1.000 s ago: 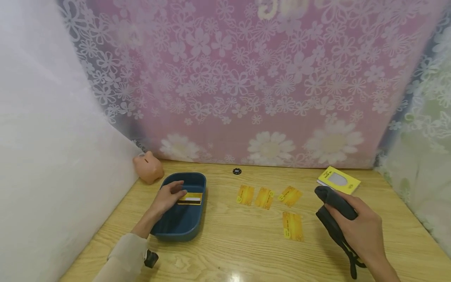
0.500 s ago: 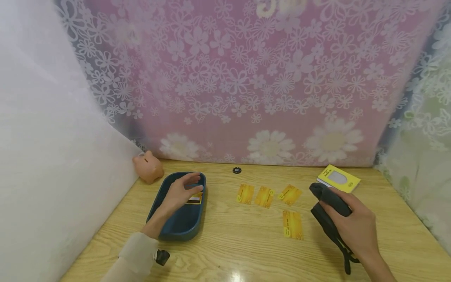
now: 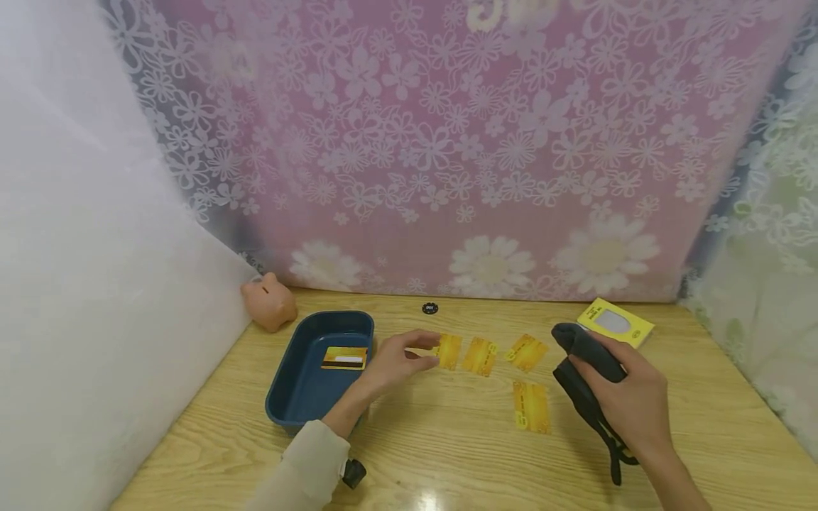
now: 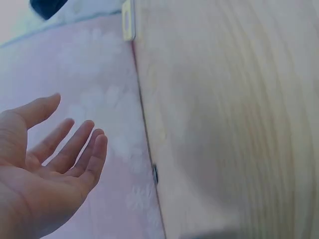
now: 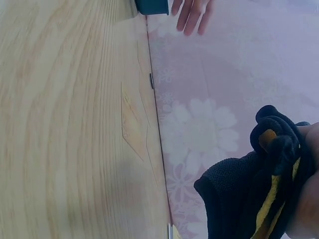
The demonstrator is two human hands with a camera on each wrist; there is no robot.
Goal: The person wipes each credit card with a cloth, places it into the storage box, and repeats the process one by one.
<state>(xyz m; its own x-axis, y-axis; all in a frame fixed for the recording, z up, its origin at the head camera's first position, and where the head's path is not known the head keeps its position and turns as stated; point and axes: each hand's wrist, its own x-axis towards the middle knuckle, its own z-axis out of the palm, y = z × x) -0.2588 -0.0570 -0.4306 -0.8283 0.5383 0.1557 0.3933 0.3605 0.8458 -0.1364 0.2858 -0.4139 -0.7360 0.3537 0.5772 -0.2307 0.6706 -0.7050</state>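
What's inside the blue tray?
One yellow card shows in the blue tray, dark-striped side up. Anything beneath the card is covered, and the left forearm hides part of the tray's near right side.

Gold cards point(image 3: 480, 356) flat, dark pouch point(image 3: 589, 350) raised

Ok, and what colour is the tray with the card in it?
The tray is dark blue, best seen in the head view.

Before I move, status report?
Left hand empty, beside four cards on table; nothing visibly between. Right hand gripping dark pouch. Fifth card in blue tray.
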